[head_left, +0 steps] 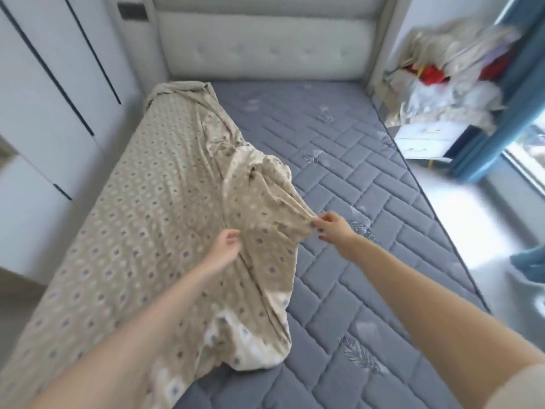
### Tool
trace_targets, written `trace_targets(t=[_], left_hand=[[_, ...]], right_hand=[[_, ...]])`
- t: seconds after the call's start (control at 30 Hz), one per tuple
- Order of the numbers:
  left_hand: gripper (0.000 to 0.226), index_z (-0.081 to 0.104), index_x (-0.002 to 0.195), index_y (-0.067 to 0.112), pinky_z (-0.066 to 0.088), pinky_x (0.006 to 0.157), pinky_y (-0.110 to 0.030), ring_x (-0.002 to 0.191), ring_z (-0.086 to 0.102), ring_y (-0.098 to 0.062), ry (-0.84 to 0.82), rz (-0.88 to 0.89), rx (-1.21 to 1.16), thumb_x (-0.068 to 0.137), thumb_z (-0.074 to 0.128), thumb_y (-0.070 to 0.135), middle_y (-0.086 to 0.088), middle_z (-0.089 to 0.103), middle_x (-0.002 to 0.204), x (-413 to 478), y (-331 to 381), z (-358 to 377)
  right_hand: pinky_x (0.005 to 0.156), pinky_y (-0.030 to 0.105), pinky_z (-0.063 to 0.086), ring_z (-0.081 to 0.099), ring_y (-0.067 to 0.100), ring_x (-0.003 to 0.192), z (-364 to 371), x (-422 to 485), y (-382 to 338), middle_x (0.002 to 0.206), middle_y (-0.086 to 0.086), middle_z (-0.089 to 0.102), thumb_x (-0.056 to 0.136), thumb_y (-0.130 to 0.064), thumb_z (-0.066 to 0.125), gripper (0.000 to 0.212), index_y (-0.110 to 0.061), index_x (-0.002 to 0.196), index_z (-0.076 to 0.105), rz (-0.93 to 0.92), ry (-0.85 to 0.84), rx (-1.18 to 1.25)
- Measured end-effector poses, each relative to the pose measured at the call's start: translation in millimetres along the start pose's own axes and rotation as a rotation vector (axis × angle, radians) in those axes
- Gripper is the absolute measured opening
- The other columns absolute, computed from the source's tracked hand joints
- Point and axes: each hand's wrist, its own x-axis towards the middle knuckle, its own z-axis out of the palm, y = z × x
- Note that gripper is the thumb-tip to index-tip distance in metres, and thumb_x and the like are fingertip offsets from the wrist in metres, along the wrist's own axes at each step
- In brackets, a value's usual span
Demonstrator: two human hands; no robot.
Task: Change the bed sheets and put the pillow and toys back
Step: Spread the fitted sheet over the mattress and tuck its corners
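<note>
Underneath everything lies the grey quilted mattress (368, 202), bare on its right half, with the padded headboard (265, 45) at its far end. Across the left half spreads the beige dotted bed sheet (141, 219), its inner edge bunched and lifted toward the middle. Both bare forearms reach forward from the lower edge. The right hand (331, 228) pinches a gathered fold of the sheet between fingertips and thumb, raised above the mattress. The left hand (225, 246) rests against the sheet, fingers loosely curled and partly open. No writing is readable.
</note>
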Motion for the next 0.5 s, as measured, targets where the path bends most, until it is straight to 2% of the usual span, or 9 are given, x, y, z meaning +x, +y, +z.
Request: trace_targets(t=[0.03,0.07,0.13,0.2,0.27,0.33,0.4,0.47,0.5], left_hand=[[0.036,0.046,0.132,0.012,0.043,0.093,-0.033,0.112,0.052,-0.022,-0.015,0.015,0.015,0.096,0.043,0.010,-0.009,0.050,0.128,-9,8,4],[0.037,0.046,0.132,0.011,0.042,0.092,-0.031,0.112,0.050,-0.021,-0.027,0.027,0.023,0.096,0.044,0.009,-0.009,0.050,0.129,-20,15,9],[0.038,0.046,0.132,0.008,0.042,0.091,-0.031,0.113,0.050,-0.022,-0.037,0.062,0.029,0.095,0.044,0.006,-0.013,0.049,0.131,-39,30,22],[0.040,0.044,0.133,0.003,0.042,0.088,-0.029,0.119,0.049,-0.026,-0.038,0.098,0.031,0.093,0.046,0.002,-0.017,0.049,0.132,-54,40,37],[0.044,0.043,0.134,0.000,0.038,0.086,-0.023,0.124,0.047,-0.027,-0.041,0.133,0.036,0.091,0.051,-0.001,-0.019,0.048,0.134,-69,50,55],[0.052,0.040,0.135,0.001,0.038,0.088,-0.022,0.126,0.045,-0.026,-0.049,0.173,0.055,0.086,0.057,-0.003,-0.019,0.045,0.137,-84,61,76],[0.068,0.034,0.141,0.007,0.041,0.089,-0.024,0.124,0.045,-0.022,-0.074,0.188,0.117,0.081,0.066,0.001,-0.016,0.040,0.141,-101,71,98],[0.089,0.024,0.146,0.015,0.043,0.084,-0.017,0.114,0.046,-0.014,-0.095,0.200,0.155,0.074,0.075,0.006,-0.010,0.035,0.146,-125,84,126],[0.099,0.019,0.148,0.016,0.042,0.085,-0.013,0.115,0.044,-0.011,-0.095,0.224,0.145,0.070,0.080,0.008,-0.008,0.032,0.148,-138,92,144]], right_hand=[[0.085,0.036,0.051,0.047,0.016,0.083,-12,-9,-3,0.091,0.006,0.051,0.093,-0.014,0.054,0.012,-0.014,0.083,0.047,-0.002,0.018,0.017],[0.078,0.034,0.050,0.046,0.016,0.078,-23,-19,-4,0.086,0.006,0.050,0.094,-0.012,0.053,0.014,-0.014,0.081,0.046,-0.007,0.028,0.051],[0.059,0.028,0.038,0.040,0.015,0.061,-46,-38,-8,0.071,0.007,0.045,0.095,-0.009,0.049,0.019,-0.013,0.077,0.043,-0.024,0.037,0.108],[0.061,0.027,0.040,0.041,0.015,0.057,-67,-53,-9,0.066,0.007,0.044,0.095,-0.007,0.047,0.020,-0.012,0.076,0.042,-0.042,0.057,0.165],[0.072,0.027,0.052,0.053,0.017,0.064,-94,-68,-9,0.072,0.009,0.051,0.096,-0.007,0.046,0.017,-0.011,0.080,0.043,-0.059,0.064,0.269],[0.075,0.033,0.057,0.060,0.020,0.069,-125,-83,-11,0.081,0.011,0.055,0.098,-0.007,0.044,0.014,-0.010,0.084,0.042,-0.091,0.027,0.382],[0.063,0.032,0.059,0.066,0.019,0.063,-157,-95,-16,0.083,0.012,0.058,0.099,-0.007,0.043,0.014,-0.009,0.086,0.043,-0.121,-0.016,0.447],[0.050,0.025,0.056,0.069,0.015,0.055,-190,-109,-20,0.084,0.013,0.059,0.100,-0.007,0.043,0.013,-0.008,0.087,0.044,-0.142,-0.079,0.487],[0.049,0.023,0.055,0.069,0.014,0.056,-206,-116,-23,0.085,0.013,0.060,0.100,-0.007,0.043,0.013,-0.007,0.088,0.044,-0.148,-0.122,0.502]])
